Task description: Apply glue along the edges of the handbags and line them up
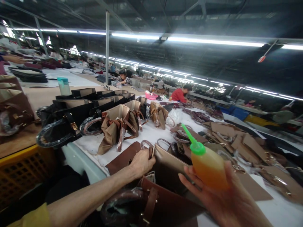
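In front of me a brown handbag (170, 201) stands with its mouth spread, showing a tan lining. My left hand (142, 163) is closed on the bag's upper edge at the far left corner. Against the palm of my right hand (220, 195) rests a squeeze bottle (208, 167) of orange liquid with a green cap and a slanted green nozzle. The thumb and fingers curl round it, above the right side of the bag. Plastic-wrapped handles (123, 201) hang at the bag's near side. A flat brown panel (125, 156) lies just beyond my left hand.
Black handbags (73, 110) and tan-lined brown bags (115, 123) stand in rows on the white table. Flat bag pieces (241, 142) are heaped to the right. At lower left is a yellow crate (26, 170). A metal post (107, 50) rises behind. A person in red (179, 95) works farther off.
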The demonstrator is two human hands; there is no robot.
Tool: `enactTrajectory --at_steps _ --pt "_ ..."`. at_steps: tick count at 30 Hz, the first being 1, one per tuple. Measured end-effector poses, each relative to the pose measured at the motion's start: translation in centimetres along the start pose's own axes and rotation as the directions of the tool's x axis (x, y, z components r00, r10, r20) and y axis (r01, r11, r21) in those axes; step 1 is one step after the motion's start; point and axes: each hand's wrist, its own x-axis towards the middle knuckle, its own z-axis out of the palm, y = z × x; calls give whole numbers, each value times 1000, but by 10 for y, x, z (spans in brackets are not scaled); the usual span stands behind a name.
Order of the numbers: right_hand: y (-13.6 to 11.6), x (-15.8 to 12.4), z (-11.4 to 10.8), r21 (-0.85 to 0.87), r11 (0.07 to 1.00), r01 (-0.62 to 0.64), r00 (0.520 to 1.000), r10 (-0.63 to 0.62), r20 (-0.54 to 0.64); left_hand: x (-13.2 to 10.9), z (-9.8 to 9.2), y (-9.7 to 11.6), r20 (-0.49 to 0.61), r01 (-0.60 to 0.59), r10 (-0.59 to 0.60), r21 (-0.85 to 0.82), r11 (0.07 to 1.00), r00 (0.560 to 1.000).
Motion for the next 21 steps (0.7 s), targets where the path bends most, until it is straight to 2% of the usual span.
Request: enactTrajectory --at_steps 2,4,8,11,13,16,21 --pt "-1 0 0 -4 1000 6 1000 -6 -5 1 2 -6 24 -51 52 -70 996 998" --pt "-1 1 0 -3 1000 9 1000 -9 -7 3 5 -12 32 -103 113 -218 971 993" --pt "-4 2 -2 21 1000 22 1000 -21 -11 7 9 -24 -12 -184 217 -582 792 976" --pt "-9 3 -8 53 998 16 1000 -17 1 8 3 -25 -18 -185 242 -697 693 970" --pt "-13 2 -11 64 998 2 1000 -3 11 9 -9 -18 -5 -172 228 -675 718 974" --pt "-18 -4 -13 60 998 -15 1000 14 11 12 -40 2 -7 -208 246 -561 801 969" --pt "-10 -18 -16 53 998 -46 999 47 -14 32 -95 41 101 -358 414 -346 867 905"
